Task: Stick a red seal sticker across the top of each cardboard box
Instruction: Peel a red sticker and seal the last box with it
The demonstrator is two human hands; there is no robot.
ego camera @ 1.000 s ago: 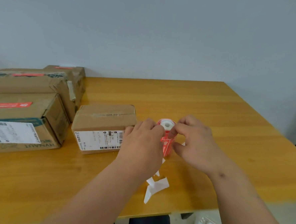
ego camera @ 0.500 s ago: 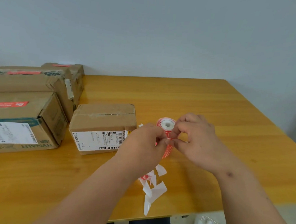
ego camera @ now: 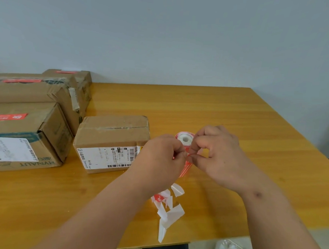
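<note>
Cardboard boxes, four in all, are seen on the left half of the wooden counter point(ego camera: 237, 117). Three of them are grouped at the far left, and each carries a red sticker on its top: the near box point(ego camera: 20, 134) with a white shipping label on its front, the long box point(ego camera: 33, 89) behind it, and the small box point(ego camera: 76, 75) at the back against the wall. The fourth box point(ego camera: 111, 143) is set just to the right of the group, apart from it, and its taped top is bare of any red sticker. To its right the left hand point(ego camera: 162, 159) is held with fingers curled together, and a pinch on the red sticker strip point(ego camera: 186, 169) is suggested, though the grip is hidden by the hand's back. A chain of white backing scraps point(ego camera: 170, 213) hangs below that hand towards the counter's near edge. One sticker roll point(ego camera: 184, 139) stands upright just behind the hands. The right hand point(ego camera: 218, 156) is closed in a pinch on the strip's top end, thumb against forefinger.
</note>
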